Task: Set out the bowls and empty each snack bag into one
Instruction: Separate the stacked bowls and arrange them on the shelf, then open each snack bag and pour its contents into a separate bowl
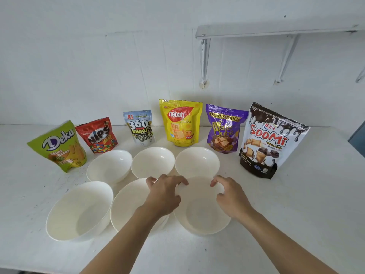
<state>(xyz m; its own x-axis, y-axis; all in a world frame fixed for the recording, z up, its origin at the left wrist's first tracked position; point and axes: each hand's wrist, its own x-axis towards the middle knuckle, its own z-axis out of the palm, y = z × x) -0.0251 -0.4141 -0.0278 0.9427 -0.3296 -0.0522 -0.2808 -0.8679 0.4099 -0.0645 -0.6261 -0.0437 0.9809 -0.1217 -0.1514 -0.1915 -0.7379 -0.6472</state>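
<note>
**Six bowls out, both hands on the near right one**

On the white painted tabletop [296,204] six empty white plastic bowls stand in two rows of three. The back row holds a left bowl [109,166], a middle bowl [153,162] and a right bowl [197,162], their rims close together. The front row holds a larger left bowl [79,211], a centre bowl [128,206] partly covered by the left forearm, and the near right bowl [201,210].

The left hand [165,191] reaches across the centre bowl and curls its fingers over the far left rim of the near right bowl. The right hand [227,196] is curled on the same bowl's far right rim, fingers bent over the edge; whether the thumbs actually press the outer wall is hard to make out from this angle.

Behind the bowls six snack bags stand upright in an arc, all looking sealed: a green Deka Mini Bites pouch [59,147], a red Nips pouch [97,135], a grey-blue 360 Kuaci seed pouch [139,127], a yellow Nabati pouch [180,123], a purple Mum's Bake Wafer Qube pouch [224,129], and a large brown-and-white Soomi pouch [269,143].

A white wall shelf on brackets [276,31] hangs above.
</note>
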